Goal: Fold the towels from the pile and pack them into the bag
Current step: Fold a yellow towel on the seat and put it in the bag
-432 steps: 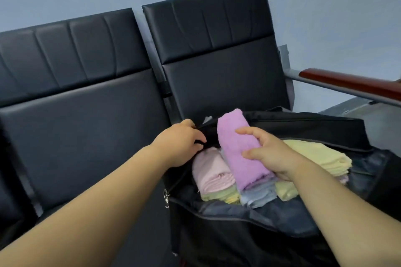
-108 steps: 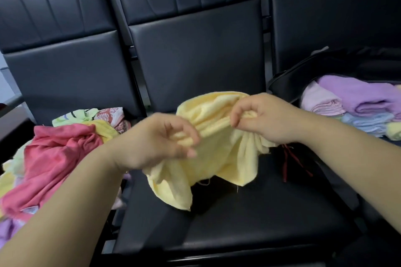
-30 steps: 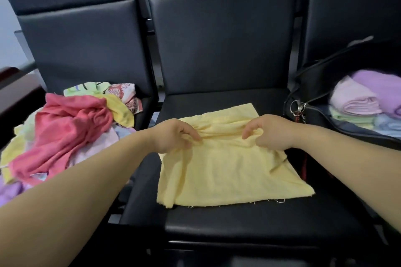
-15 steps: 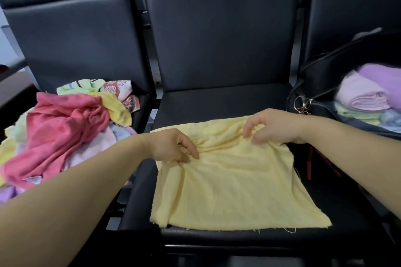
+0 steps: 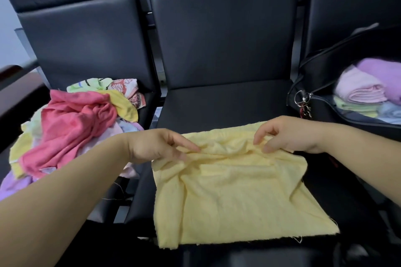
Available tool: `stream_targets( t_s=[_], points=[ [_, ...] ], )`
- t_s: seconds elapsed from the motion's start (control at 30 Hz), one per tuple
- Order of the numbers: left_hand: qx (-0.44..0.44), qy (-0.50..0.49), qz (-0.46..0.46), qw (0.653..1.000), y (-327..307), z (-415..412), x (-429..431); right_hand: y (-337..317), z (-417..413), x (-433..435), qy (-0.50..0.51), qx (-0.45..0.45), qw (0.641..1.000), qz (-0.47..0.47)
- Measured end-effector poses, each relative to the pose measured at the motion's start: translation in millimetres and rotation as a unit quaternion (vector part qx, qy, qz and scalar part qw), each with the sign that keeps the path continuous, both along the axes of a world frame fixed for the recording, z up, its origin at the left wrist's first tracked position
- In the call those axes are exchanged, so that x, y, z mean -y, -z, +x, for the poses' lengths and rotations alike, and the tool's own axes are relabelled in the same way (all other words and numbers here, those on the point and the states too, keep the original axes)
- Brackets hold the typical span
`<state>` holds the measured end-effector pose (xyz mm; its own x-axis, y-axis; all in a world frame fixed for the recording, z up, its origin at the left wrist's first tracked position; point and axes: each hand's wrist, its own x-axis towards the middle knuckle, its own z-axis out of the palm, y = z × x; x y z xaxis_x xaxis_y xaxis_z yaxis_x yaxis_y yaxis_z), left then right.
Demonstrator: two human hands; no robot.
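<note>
Towel work first: yellow towel [image 5: 234,193] spread on the middle seat [image 5: 217,104], near edge hanging at the seat's front lip, far edge bunched and lifted off the cushion. Left hand [image 5: 160,147] pinching that far edge toward the pile side of the towel, thumb and fingertips closed on the cloth; right hand [image 5: 288,134] pinching the same edge toward the bag side, fingers curled over a raised ridge of fabric. Best done, probably, by drawing both pinches level and taut before carrying the far edge down onto the near one, matching corners, then smoothing the diagonal wrinkles running from the left pinch so no crease gets folded in. Frayed threads at the towel's near corner likely to catch; worth tucking inside. Pile [image 5: 76,128] of unfolded towels heaped on the seat beyond the towel's left side, pink one on top. Bag [image 5: 321,84] open beyond the towel's right side, folded pink and lilac towels inside, cut off by the frame edge, so remaining room unclear. Towel's underside and the pile's lower layers hidden
</note>
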<state>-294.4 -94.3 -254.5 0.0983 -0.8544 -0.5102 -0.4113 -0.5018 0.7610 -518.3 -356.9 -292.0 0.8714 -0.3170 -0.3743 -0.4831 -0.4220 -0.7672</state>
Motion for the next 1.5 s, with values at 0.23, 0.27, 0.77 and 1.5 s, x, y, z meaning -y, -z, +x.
stream_targets(
  t_s=[0.23, 0.27, 0.77, 1.5],
  points=[
    [0.076, -0.167, -0.066, 0.981, 23, 26, -3, 10, 7, 1, 0.096, 0.077, 0.991, 0.046],
    [0.126, -0.17, -0.058, 0.976, 26, 29, -3, 11, 9, 1, 0.106, 0.081, 0.99, 0.041],
    [0.363, -0.209, -0.052, 0.906, 50, 52, 11, 24, 29, 13, 0.161, 0.101, 0.977, -0.095],
    [0.352, -0.189, 0.008, 0.917, 55, 94, -1, 37, 46, 32, 0.118, 0.011, 0.971, -0.21]
  ],
)
